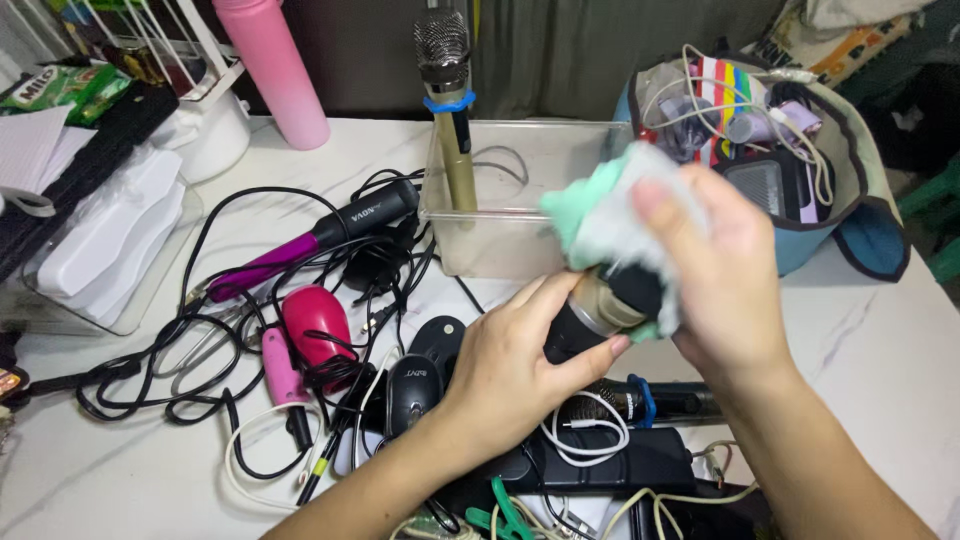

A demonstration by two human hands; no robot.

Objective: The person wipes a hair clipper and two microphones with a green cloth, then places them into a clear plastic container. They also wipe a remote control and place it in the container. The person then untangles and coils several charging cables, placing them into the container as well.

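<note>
The left hand [510, 370] has its grip wrapped around the dark lower body of a microphone [590, 315], holding it just above the white bench [880, 340], in front of the clear plastic box [520, 200]. The right hand [725, 275] has its grip closed on a mint-green and white cloth [600, 210], pressed over the upper end of that microphone, so its head is hidden.

A second, gold microphone [450, 110] with a blue band stands upright in the left corner of the clear box. To the box's right sits an open teal bag [870, 200] stuffed with cables and small gadgets. On the bench to the left lies a tangle of black cords with a purple hair iron [300, 250], a pink hair dryer [315, 320] and a black computer mouse [410, 390]. Another dark microphone [650, 400] with a blue band lies flat under the wrists. A pink bottle [270, 65] stands at the back.
</note>
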